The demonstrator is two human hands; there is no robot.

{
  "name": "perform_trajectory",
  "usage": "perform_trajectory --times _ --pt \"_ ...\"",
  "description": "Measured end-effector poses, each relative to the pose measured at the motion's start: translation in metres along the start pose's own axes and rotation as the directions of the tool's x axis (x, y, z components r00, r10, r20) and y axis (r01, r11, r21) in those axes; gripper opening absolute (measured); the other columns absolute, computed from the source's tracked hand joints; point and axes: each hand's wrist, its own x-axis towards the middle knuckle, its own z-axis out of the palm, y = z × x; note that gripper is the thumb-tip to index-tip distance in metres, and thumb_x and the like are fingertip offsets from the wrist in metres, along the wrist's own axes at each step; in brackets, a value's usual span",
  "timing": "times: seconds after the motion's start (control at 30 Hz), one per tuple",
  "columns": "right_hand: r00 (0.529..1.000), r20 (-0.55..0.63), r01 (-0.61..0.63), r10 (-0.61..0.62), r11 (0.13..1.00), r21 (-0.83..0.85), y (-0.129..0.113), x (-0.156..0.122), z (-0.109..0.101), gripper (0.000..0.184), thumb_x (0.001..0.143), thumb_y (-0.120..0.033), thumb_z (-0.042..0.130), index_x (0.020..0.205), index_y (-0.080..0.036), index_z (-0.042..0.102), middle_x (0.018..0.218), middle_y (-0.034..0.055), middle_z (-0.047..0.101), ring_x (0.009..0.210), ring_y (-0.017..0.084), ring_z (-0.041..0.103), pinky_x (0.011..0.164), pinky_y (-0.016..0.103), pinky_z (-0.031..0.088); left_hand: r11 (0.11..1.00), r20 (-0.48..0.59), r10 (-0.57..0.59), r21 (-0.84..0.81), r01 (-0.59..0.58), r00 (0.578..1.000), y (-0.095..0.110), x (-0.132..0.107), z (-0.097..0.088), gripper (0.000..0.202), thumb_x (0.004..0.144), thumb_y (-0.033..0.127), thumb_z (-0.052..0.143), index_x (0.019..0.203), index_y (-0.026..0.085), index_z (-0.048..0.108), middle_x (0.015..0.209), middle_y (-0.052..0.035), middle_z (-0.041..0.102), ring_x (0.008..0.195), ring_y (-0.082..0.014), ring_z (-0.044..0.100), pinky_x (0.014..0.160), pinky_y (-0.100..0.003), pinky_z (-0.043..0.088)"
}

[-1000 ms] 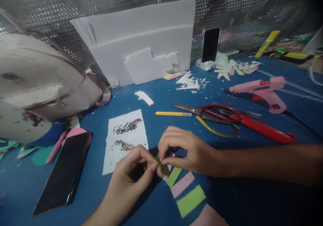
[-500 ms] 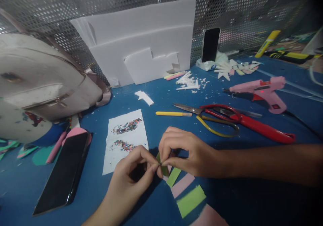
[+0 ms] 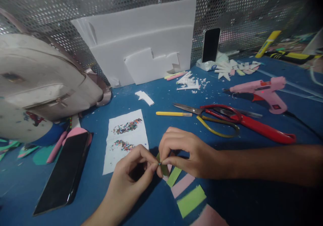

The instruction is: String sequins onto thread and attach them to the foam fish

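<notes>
While both hands meet low over the blue table point(image 3: 156, 98), the head view takes in a crowded bench. Use the white glitter sheet point(image 3: 140, 136) as the marker. Left of it lies a dark phone point(image 3: 63, 172), face up, and beyond that sits a pale bag point(image 3: 42, 84). Behind the sheet a white foam board point(image 3: 141, 37) leans on the perforated wall. To its right a yellow pen point(image 3: 173, 114) lies flat, then the red scissors point(image 3: 247, 123), and further right and back the pink glue gun point(image 3: 262, 89). A second phone point(image 3: 211, 44) stands upright far behind and to the right. Just right of the sheet's near corner, green and pink paper strips point(image 3: 190, 200) fan out across the table.

Now the action. The left hand point(image 3: 131, 173) overlaps the sheet's near right corner, thumb and forefinger clenched in a pinch. The right hand point(image 3: 186, 152) comes in from the right, its fingertips pressed against the same spot. Between them sits a small green strip point(image 3: 158, 157), just right of the sheet's near edge and gripped by both hands. It is narrow, dull olive in this light and tilted, with most of it hidden behind the fingers.
</notes>
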Motion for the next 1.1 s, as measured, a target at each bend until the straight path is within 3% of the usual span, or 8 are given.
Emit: perform_trajectory --times 0.8,1.1 --pt "1.0 0.007 -0.018 0.018 0.999 -0.034 0.003 -0.0004 0.0008 0.01 0.086 -0.011 0.062 0.079 -0.017 0.058 0.08 0.0009 0.062 0.077 0.013 0.053 0.079 0.029 0.043 1.0 0.016 -0.017 -0.011 0.017 1.0 -0.0012 -0.0001 -0.0002 0.016 0.091 0.022 0.056 0.076 0.019 0.059 0.07 -0.0006 0.065 0.068 -0.013 0.064 0.065 -0.023 0.048" --pt "0.997 -0.02 -0.069 0.069 0.997 -0.021 0.0006 0.001 -0.0006 0.004 0.085 -0.013 0.066 0.086 -0.016 0.063 0.082 0.0009 0.064 0.08 0.014 0.053 0.073 0.026 0.044 0.996 -0.005 -0.032 -0.08 0.032 0.999 -0.0024 0.0015 -0.0023 0.014 0.092 0.02 0.056 0.078 0.02 0.057 0.069 0.0029 0.065 0.066 -0.0086 0.062 0.064 -0.019 0.048"
